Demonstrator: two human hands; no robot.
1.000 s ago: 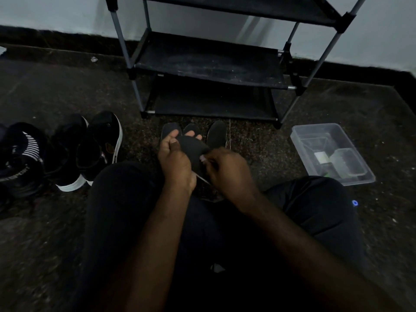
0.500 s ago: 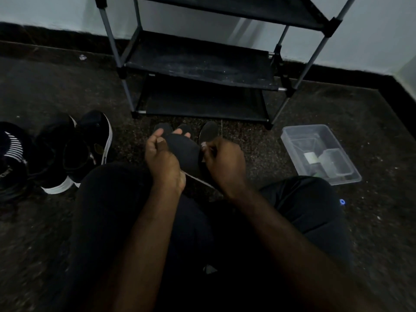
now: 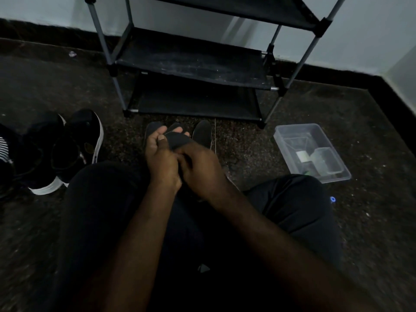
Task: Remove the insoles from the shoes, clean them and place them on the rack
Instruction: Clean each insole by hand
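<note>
I sit on the floor with a dark insole (image 3: 177,139) held up over my lap. My left hand (image 3: 159,156) grips its left edge, thumb on top and fingertips showing past the far end. My right hand (image 3: 200,167) lies against the left one, with curled fingers closed over the insole's middle and near part. Whatever else those fingers hold is hidden. Two more dark insoles (image 3: 202,132) (image 3: 151,129) lie on the floor just beyond my hands. The black shoe rack (image 3: 191,61) stands straight ahead with bare shelves.
A pair of black shoes with white soles (image 3: 76,143) stands on the left, with a striped shoe (image 3: 4,149) at the frame's edge. A clear plastic box (image 3: 313,152) with small items sits on the right. The wall closes the far side.
My right hand has slid left and down the insole until it meets my left hand. The thin pale strip seen under it earlier is now covered. The view has shifted slightly.
</note>
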